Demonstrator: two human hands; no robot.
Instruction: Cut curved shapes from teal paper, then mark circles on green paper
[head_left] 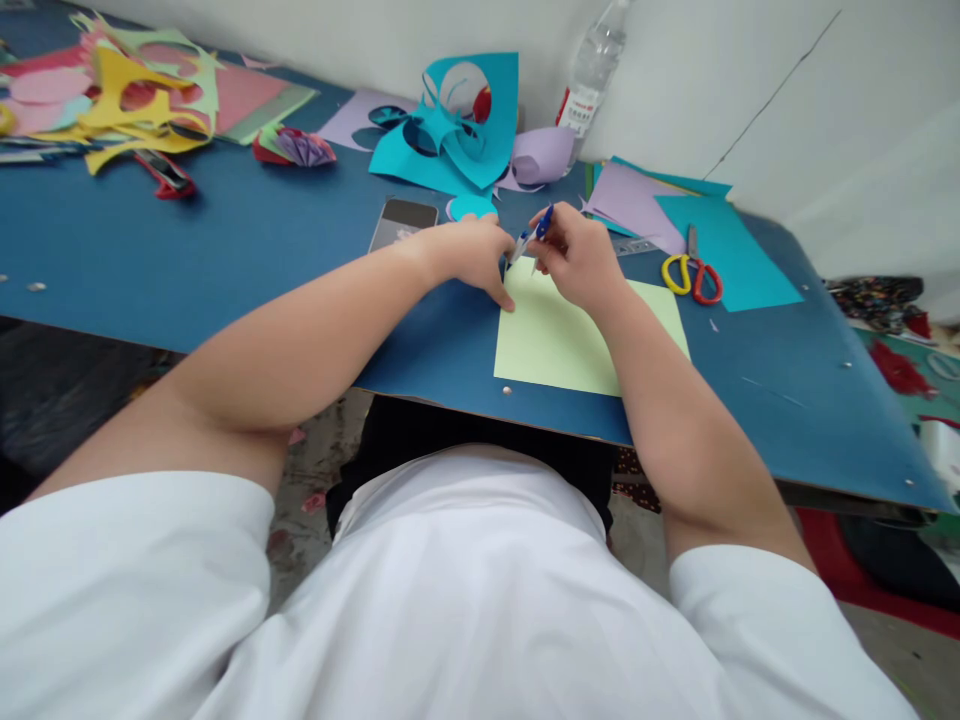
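Note:
A pale green sheet of paper [559, 345] lies on the blue table [225, 250] in front of me. My right hand [581, 258] is closed round a blue and white pen [531, 237], its tip pointing down at the sheet's top left corner. My left hand [472, 255] rests next to it, fingers curled and pressing on that same corner of the sheet. Just beyond the left hand lie a phone [403, 223] and a small teal paper cutout [471, 207].
Scissors with yellow and red handles [694, 275] lie on teal paper [724, 255] at the right. Teal cut paper [457, 125], a lilac paper roll [541, 155] and a plastic bottle [592, 70] stand at the back. Coloured paper scraps [127, 90] pile at the far left.

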